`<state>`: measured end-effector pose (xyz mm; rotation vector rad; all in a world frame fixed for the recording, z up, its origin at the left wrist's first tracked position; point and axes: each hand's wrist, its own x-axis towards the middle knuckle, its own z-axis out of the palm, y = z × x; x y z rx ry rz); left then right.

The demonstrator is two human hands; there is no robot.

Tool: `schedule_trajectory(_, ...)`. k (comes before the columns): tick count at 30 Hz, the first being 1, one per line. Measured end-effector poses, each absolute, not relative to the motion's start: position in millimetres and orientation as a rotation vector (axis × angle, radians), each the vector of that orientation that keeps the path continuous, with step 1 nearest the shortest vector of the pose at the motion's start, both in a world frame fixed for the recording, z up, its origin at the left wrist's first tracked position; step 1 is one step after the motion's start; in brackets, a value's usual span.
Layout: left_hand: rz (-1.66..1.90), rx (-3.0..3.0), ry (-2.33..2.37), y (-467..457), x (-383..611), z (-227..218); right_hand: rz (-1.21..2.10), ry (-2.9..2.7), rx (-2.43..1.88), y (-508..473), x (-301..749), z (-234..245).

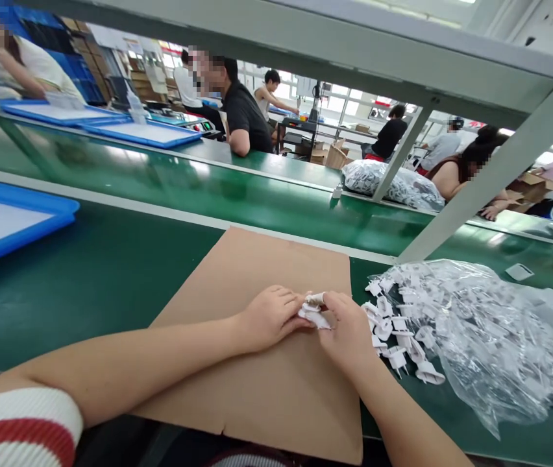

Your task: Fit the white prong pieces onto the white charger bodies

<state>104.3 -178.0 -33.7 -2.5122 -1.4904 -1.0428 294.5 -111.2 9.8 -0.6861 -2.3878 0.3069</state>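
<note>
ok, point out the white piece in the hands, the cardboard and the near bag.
White piece point(313, 316), head view: its exposed middle.
Cardboard point(267, 386), head view: bare lower part of its upper face.
Near bag point(503, 340), head view: middle of its clear plastic.

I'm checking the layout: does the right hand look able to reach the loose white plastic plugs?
Probably yes: the right hand is near the plugs, nothing visibly between, but it holds a white piece.
</note>
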Motion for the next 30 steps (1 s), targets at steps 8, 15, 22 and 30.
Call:
schedule_trajectory(8,-0.74,-2.17,-1.27,-184,108,-39,0.325,-2.383,-0.695,-111,295,8)
schedule_trajectory(15,-1.301,-2.592,-2.008,-180,109,-26,0.36,-2.381,-0.779,-109,298,5)
schedule_trajectory(22,-1.451,-2.17,-2.463,-87,55,-6,0.259,-2.345,-0.809,-107,295,-2)
schedule_trajectory(30,-1.363,-1.425,-2.685,14,-12,-3,0.376,-2.526,-0.909,-106,294,-4)
